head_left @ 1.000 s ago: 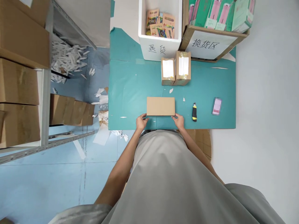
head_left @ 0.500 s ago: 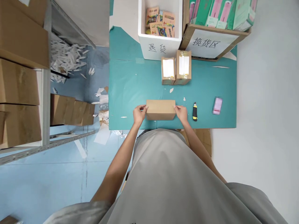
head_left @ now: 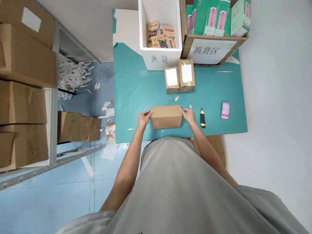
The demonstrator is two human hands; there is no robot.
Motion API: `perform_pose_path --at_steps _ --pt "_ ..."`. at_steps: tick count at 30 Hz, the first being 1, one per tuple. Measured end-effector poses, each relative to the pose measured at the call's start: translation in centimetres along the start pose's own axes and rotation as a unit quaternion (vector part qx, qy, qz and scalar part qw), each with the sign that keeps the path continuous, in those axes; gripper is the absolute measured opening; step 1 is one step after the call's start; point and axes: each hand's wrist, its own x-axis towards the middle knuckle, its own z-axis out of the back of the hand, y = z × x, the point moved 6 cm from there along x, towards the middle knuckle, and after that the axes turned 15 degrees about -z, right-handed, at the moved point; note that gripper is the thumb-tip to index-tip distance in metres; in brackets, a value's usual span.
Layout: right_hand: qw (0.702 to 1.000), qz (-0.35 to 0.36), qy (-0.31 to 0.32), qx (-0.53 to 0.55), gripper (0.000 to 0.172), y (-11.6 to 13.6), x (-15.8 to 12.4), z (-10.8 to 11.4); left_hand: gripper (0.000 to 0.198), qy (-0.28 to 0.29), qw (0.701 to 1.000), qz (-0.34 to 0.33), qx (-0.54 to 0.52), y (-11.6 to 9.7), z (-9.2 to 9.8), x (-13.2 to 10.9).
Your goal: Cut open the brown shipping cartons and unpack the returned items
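Note:
A plain brown cardboard box (head_left: 166, 116) stands at the near edge of the teal table (head_left: 136, 94). My left hand (head_left: 143, 118) grips its left end, fingers curled over the top edge. At the right end my right hand (head_left: 188, 115) holds the box the same way. Two smaller taped boxes with white labels (head_left: 179, 76) stand side by side farther back. A yellow and black utility knife (head_left: 202, 118) lies just right of my right hand.
A white foam bin (head_left: 161, 57) with colourful packets and a cardboard crate (head_left: 212, 52) of green and pink cartons stand at the back. A phone (head_left: 225, 110) lies at the right. Metal shelving (head_left: 52, 123) with cardboard boxes stands left, paper scraps on the floor.
My hands went from the box's near corners to its two ends and tipped it up, so its front face now shows. The camera view shifted slightly.

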Motion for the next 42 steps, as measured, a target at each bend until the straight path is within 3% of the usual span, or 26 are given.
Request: perform_pose_path --at_steps 5,8,16,22,24,26,29,33,37,39,42 --pt "0.999 -0.022 -0.005 0.039 0.029 -4.2 -4.9 -0.9 0.049 0.011 0.998 0.053 -0.015 1.3 1.3 -5.6" --pt "0.997 -0.043 0.001 0.061 0.026 -5.7 -6.5 -1.4 0.044 0.011 0.997 0.076 -0.019 1.5 1.7 -7.2" --pt "0.994 0.007 0.006 0.113 0.034 -3.3 -5.6 -0.2 0.054 0.001 0.997 0.052 -0.055 -0.5 2.1 -4.1" --pt "0.998 0.009 0.036 0.056 0.020 -2.9 -4.3 -0.9 0.038 0.043 0.995 0.078 0.054 0.5 1.4 -3.4" --pt "0.997 0.005 0.056 0.047 0.019 -3.1 -3.3 -1.0 0.043 0.049 0.993 0.079 0.078 0.4 1.2 -2.4" --pt "0.997 0.001 0.053 0.052 0.028 -2.8 -1.5 -0.4 0.056 0.042 0.990 0.061 0.121 -0.5 0.7 -0.3" --pt "0.998 -0.018 0.003 0.065 0.069 -0.8 2.8 1.7 0.073 0.041 0.987 0.012 0.156 -2.9 -1.8 4.4" --pt "0.995 -0.049 -0.042 0.078 0.113 4.2 9.0 3.9 0.085 0.074 0.995 0.003 0.070 -6.4 -8.1 11.2" --pt "0.989 -0.076 0.009 0.123 0.123 7.9 12.6 3.4 0.073 0.089 0.996 -0.008 0.030 -8.8 -12.6 15.3" --pt "0.987 -0.082 0.032 0.133 0.121 8.2 13.2 2.8 0.064 0.096 0.995 -0.015 0.013 -9.0 -13.7 15.8" --pt "0.990 -0.065 0.006 0.128 0.114 7.2 13.2 3.0 0.062 0.103 0.994 -0.022 -0.002 -8.5 -14.6 15.1"
